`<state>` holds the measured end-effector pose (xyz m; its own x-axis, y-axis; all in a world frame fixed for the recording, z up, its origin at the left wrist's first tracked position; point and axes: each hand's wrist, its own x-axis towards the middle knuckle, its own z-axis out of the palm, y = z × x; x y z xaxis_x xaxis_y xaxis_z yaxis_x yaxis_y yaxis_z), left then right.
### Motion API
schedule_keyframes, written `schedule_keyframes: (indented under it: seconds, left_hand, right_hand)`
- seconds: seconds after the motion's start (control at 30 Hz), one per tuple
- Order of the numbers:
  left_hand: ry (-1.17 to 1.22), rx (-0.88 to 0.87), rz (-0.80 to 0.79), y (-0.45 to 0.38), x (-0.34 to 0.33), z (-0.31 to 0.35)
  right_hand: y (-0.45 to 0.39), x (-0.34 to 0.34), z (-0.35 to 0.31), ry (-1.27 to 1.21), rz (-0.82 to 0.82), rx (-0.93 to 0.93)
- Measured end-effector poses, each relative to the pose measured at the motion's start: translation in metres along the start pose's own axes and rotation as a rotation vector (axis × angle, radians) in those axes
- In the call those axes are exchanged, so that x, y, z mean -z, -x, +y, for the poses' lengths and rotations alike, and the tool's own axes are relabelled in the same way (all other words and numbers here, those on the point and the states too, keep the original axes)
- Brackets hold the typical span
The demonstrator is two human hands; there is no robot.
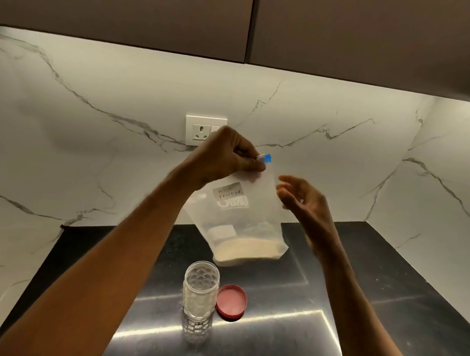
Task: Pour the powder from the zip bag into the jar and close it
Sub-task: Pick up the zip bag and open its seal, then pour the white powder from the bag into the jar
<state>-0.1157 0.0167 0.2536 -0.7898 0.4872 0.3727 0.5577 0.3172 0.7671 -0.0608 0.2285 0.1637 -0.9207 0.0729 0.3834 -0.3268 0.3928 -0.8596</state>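
Where the dark, glossy countertop (312,343) lies nearest you, a clear plastic jar (200,292) with a dimpled wall stands upright with its mouth uncovered. Its red lid (232,302) rests on the counter just beside it, to the jar's right, with the pale inside facing up. Beyond the jar you hold the zip bag (241,215) above the counter, hanging upright. The powder (245,252), pale beige, sits gathered in the bag's bottom, and most of the bag above it is see-through and slack. A handwritten label (227,191) on the bag's face reads "MILK POWDER", with a white printed logo just under it. Your left hand (227,157) pinches the top edge of the bag, fingers curled round it, right beside the blue zip slider (266,158), which sticks out past your fingertips. Your right hand (303,198) hovers near the bag's right edge, fingers loosely spread and holding nothing; whether it touches the plastic cannot be told. Farther back, a white socket plate (199,130) is set in the veined marble wall (92,92), partly hidden by your left hand. Brown upper cabinets (243,15) run across the top of the view.
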Motion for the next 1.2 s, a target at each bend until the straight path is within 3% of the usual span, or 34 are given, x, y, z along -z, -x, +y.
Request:
schedule_keyframes:
  seconds: [0.17,0.3,0.63,1.0,1.2]
  left_hand:
    - [0.086,0.025,0.045,-0.007,0.000,0.005]
    - [0.153,0.069,0.049,-0.011,-0.008,0.005]
    - [0.327,0.124,0.049,-0.008,-0.021,-0.020]
    - [0.584,0.265,0.089,0.012,-0.007,-0.078]
    - [0.583,0.290,0.118,0.018,-0.011,-0.101]
  right_hand:
    - [0.041,-0.011,0.089,-0.825,-0.057,-0.295]
    - [0.064,-0.041,0.110,-1.034,-0.172,-0.351]
    - [0.057,-0.076,0.106,-1.125,-0.053,-0.412]
    - [0.038,-0.028,0.100,-0.871,0.008,-0.384]
    - [0.032,-0.012,0.098,-0.689,0.047,-0.323]
